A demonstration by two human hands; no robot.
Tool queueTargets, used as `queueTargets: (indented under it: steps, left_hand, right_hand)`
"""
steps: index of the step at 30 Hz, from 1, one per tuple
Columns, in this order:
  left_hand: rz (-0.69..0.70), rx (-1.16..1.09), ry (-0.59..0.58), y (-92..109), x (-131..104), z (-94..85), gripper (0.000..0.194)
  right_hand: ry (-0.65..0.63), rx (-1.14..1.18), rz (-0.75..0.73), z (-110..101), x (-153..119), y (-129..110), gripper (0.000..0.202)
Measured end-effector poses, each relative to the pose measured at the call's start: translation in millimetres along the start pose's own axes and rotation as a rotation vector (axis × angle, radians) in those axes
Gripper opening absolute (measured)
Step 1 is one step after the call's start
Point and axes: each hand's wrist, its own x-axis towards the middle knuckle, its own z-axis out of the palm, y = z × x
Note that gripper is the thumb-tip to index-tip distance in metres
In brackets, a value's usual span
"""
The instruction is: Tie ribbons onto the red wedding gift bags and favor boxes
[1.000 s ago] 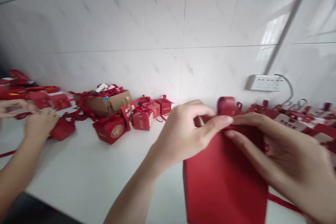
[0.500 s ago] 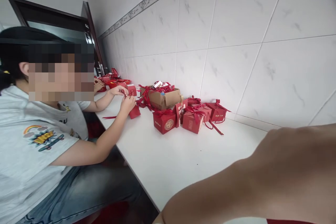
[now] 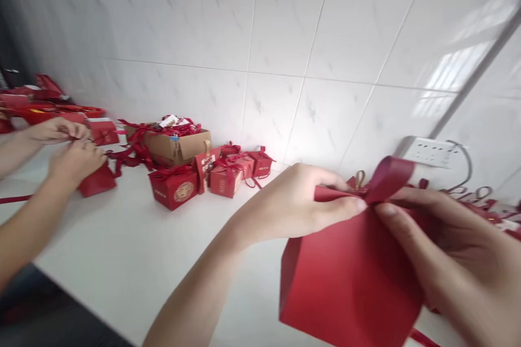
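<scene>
A red gift box (image 3: pixel 350 276) fills the lower right, close to me and tilted. At its top edge a dark red ribbon (image 3: pixel 388 176) stands up in a loop. My left hand (image 3: pixel 303 200) comes in from the left, its thumb pressed at the ribbon's knot and its fingers behind the box top. From the right, my right hand (image 3: pixel 451 249) pinches the ribbon with thumb and forefinger beside the other thumb. A loose ribbon end shows below the box at the right. Parts of the fingers are hidden behind the box and ribbon.
Tied red boxes (image 3: pixel 175 190) stand on the white table (image 3: pixel 163 255) by a cardboard box (image 3: pixel 195 143) full of ribbons. At the left a co-worker's hands (image 3: pixel 77 157) hold another red box. A power strip (image 3: pixel 431 152) is at the tiled wall, with more ribboned boxes below.
The view has swung right. My hands and the red gift box now show, where before only a bare arm stretched across the lower right. The co-worker is mostly out of view.
</scene>
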Motion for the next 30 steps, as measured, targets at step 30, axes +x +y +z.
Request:
queueTargets:
  steps: [30]
  left_hand:
    - [0.069, 0.074, 0.125, -7, 10, 8.2, 0.021]
  right_hand:
    - [-0.217, 0.179, -0.029, 6, 12, -10, 0.016]
